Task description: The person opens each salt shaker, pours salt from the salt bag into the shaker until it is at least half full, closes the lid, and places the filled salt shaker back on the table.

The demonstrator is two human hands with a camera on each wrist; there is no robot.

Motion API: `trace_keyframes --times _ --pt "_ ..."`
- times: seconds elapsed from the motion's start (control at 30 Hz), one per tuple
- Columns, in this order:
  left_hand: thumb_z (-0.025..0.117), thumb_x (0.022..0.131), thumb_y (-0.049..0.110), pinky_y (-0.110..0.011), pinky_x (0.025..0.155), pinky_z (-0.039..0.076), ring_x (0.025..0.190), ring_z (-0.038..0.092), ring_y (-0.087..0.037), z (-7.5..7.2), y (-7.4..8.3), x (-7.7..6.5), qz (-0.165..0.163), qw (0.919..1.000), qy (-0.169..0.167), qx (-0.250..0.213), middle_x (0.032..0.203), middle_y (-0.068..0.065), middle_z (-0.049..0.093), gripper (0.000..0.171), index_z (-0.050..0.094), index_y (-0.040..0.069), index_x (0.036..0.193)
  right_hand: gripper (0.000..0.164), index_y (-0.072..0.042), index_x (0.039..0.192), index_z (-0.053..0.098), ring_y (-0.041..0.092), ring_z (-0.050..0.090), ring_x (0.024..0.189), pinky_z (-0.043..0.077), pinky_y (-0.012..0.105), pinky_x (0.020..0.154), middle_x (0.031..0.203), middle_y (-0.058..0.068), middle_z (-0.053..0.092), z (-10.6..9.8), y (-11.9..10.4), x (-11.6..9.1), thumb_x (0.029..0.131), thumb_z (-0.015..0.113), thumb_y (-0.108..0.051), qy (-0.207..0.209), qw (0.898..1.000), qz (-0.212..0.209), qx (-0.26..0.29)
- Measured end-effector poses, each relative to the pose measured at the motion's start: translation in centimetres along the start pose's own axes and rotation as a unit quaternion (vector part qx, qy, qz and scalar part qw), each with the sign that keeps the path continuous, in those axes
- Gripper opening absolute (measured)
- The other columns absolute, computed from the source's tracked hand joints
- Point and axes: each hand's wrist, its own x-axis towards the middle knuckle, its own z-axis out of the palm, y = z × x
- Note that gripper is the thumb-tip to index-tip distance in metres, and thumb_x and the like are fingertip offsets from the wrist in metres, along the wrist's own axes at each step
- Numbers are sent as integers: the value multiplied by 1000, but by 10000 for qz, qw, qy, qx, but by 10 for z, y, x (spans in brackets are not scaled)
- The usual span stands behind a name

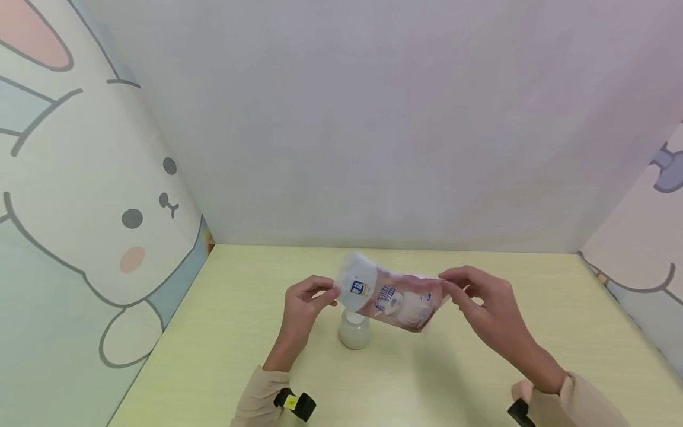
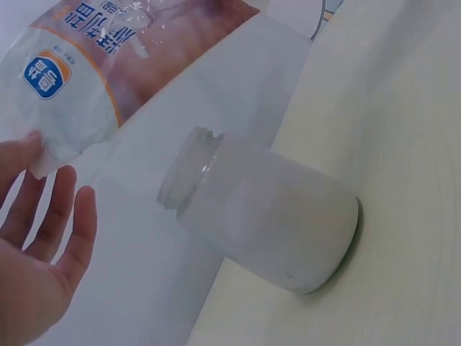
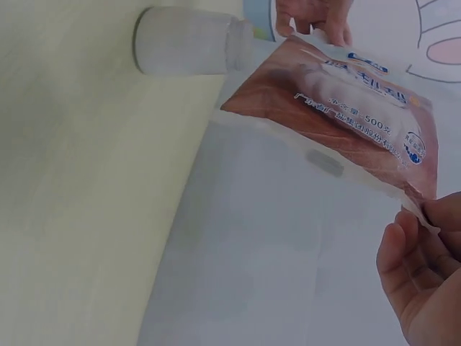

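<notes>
A printed plastic salt bag (image 1: 402, 301), white at one end and brownish pink along the rest, is stretched between both hands above the table. My left hand (image 1: 301, 311) pinches its white end between thumb and fingers. At the opposite end, my right hand (image 1: 493, 314) pinches a corner; the right wrist view shows that corner (image 3: 425, 216) between thumb and fingertips. Below the bag's left part stands an upright glass jar (image 2: 270, 213) with a threaded neck and no lid, whitish inside. In the head view the bag overlaps the jar's mouth.
The pale yellow table (image 1: 256, 279) runs back to a plain grey-white wall (image 1: 363, 130). Side panels with cartoon animals (image 1: 96, 196) border it left and right. Black straps (image 1: 301, 406) sit at the wrists over beige sleeves.
</notes>
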Motion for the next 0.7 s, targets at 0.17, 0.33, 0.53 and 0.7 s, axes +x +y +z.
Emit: trace_keyframes --times 0.17,0.33,0.53,0.7 --pt "62 80 3 -42 67 53 80 58 -27 1 0 4 103 9999 -40 -59 88 -15 60 11 62 -3 89 18 -5 90 62 5 53 54 44 15 44 74 3 63 -3 -14 -7 77 61 7 -187 9997 118 -48" --pt "64 80 7 -39 66 53 81 58 -26 3 -7 8 181 9998 -54 -54 90 -13 60 12 63 2 90 17 -6 90 62 5 53 54 45 16 44 73 3 63 -2 -8 -19 77 61 6 -354 9986 385 62" --pt "63 80 6 -39 64 54 82 58 -26 11 -4 11 369 9992 -148 -20 89 -13 60 13 63 1 91 23 -12 92 61 5 53 55 46 18 43 74 -2 63 6 24 -39 77 62 6 -569 9966 593 77" --pt "63 79 4 -35 65 54 83 58 -24 24 12 13 412 9988 -175 183 88 -12 61 12 63 -1 90 22 -17 94 60 6 54 57 47 20 43 75 -7 62 10 42 -54 79 62 -1 -861 9934 753 115"
